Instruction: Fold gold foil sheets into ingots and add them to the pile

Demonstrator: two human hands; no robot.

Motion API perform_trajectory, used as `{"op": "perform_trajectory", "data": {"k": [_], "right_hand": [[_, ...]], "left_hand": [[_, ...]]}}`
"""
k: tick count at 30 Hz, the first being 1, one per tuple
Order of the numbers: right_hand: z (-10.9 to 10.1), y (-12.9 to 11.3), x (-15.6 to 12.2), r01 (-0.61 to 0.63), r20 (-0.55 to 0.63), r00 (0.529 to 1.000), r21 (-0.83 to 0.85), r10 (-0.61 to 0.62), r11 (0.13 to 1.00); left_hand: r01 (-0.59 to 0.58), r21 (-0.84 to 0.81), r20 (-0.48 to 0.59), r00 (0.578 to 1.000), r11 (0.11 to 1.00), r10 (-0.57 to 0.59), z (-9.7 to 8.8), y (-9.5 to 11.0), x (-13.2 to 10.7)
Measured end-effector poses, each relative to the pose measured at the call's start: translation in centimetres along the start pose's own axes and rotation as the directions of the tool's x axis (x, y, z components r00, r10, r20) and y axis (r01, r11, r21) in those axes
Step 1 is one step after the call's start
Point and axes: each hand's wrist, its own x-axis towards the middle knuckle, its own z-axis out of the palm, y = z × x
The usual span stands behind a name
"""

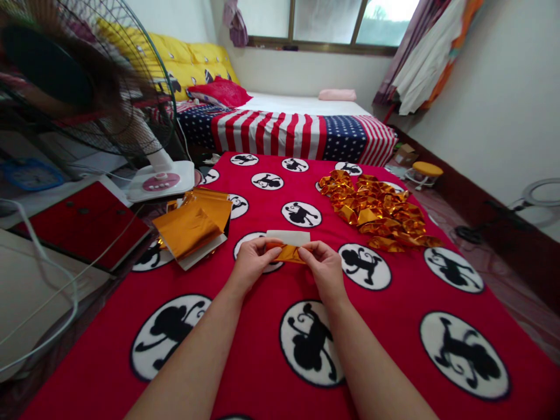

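My left hand (252, 261) and my right hand (324, 264) both pinch one small sheet of gold foil paper (289, 247), white on its upper folded side, just above a red blanket (394, 326) printed with black monkey figures in white circles. To the left of my hands lies a stack of flat gold foil sheets (192, 224). At the back right sits a heap of folded gold foil pieces (378, 210).
A standing fan (87, 81) with a white base (161, 181) is at the far left, beside a red panel (83, 224) and loose white cables. Behind the blanket is a bed with a stars-and-stripes cover (289, 131). A yellow-topped stool (426, 170) stands at the right.
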Motion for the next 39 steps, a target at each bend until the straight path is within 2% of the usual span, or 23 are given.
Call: {"op": "perform_trajectory", "data": {"k": [17,24,35,39], "right_hand": [[-0.01,-0.06,0.01,0.009,-0.003,1.0,-0.009,-0.009,1.0],[0.14,-0.49,-0.1,-0.002,0.002,1.0,-0.005,0.002,1.0],[0.2,-0.5,-0.18,-0.01,0.015,1.0,0.038,0.009,0.999],[0.12,-0.45,-0.22,0.011,0.019,1.0,0.015,-0.011,1.0]], "left_hand": [[0.054,-0.008,0.008,0.999,0.999,-0.054,0.15,0.41,-0.23],[0.016,0.008,-0.007,1.0,1.0,-0.016,0.23,0.6,-0.29],[0.021,0.01,-0.006,1.0,1.0,-0.021,0.12,0.46,-0.19],[-0.023,0.037,-0.024,0.999,0.999,0.024,-0.01,0.13,0.06]]}}
